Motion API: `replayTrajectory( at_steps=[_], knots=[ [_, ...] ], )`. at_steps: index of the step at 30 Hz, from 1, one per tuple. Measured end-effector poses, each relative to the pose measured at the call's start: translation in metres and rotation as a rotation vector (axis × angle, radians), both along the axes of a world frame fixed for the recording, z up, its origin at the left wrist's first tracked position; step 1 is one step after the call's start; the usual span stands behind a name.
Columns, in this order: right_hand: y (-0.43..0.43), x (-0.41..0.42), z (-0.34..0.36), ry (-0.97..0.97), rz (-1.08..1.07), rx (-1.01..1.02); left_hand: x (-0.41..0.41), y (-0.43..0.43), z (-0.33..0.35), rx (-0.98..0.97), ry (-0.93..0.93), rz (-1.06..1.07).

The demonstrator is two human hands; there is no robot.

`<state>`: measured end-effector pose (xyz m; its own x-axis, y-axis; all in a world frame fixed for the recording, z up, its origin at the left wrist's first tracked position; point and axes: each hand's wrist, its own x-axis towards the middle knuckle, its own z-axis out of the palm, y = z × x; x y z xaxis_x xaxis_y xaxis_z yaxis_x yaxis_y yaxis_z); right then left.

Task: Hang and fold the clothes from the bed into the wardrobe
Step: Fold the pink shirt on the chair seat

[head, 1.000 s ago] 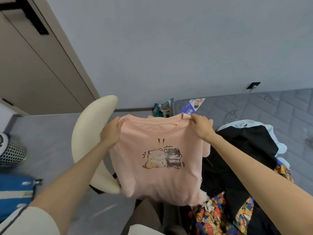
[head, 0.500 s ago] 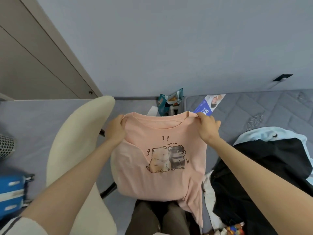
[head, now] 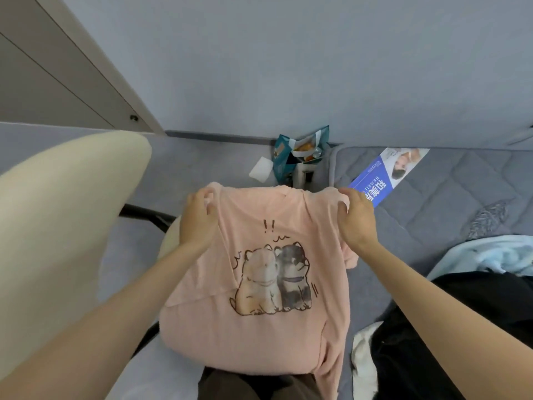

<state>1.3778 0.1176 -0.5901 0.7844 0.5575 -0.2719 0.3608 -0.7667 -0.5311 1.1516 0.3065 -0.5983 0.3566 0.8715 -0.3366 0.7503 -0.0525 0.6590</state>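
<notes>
Pink cotton fills the middle of the view: one T-shirt (head: 259,336), held up by its two shoulders with the printed front facing the camera. The print (head: 274,281) shows two cartoon animals side by side, one pale and one dark, with two exclamation marks above them. The left hand (head: 197,223) has its fingers curled round the fabric at one shoulder, and the right hand (head: 359,219) grips the other shoulder the same way, thumb and fingers bunching the cloth. The shirt hangs in the air between the chair and the bed, and its lower part drapes onto the person's dark trousers (head: 245,385).

One cream chair (head: 57,226) stands just to the left. On the right lies the grey quilted bed (head: 450,197). Three more garments are heaped at its near edge: one black (head: 432,327), one light blue (head: 490,255) and one white (head: 362,350), which peeks out beside the black one. One blue leaflet (head: 383,174) lies at the bed's far left corner. On the floor by that corner stand one teal bag (head: 300,151) and one white square of paper (head: 261,170). One wardrobe door (head: 43,82) shows at the upper left.
</notes>
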Motion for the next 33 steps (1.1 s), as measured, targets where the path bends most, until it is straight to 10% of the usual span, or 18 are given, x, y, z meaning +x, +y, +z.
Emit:
replayTrajectory(
  at_steps=[8, 15, 24, 33],
  knots=[
    [-0.052, 0.018, -0.052, 0.35, -0.431, -0.273, 0.039, -0.083, -0.043, -0.152, -0.03, -0.26],
    [-0.06, 0.012, -0.069, 0.64, -0.356, -0.189, 0.079, -0.128, -0.057, -0.258, -0.035, -0.377],
    [-0.129, 0.056, -0.02, 0.006, -0.729, 0.145, 0.12, -0.152, -0.047, -0.199, 0.002, -0.533],
    [-0.151, 0.087, -0.058, 0.521, -0.933, -0.026, 0.137, -0.174, -0.058, -0.143, 0.179, -0.762]
  ],
)
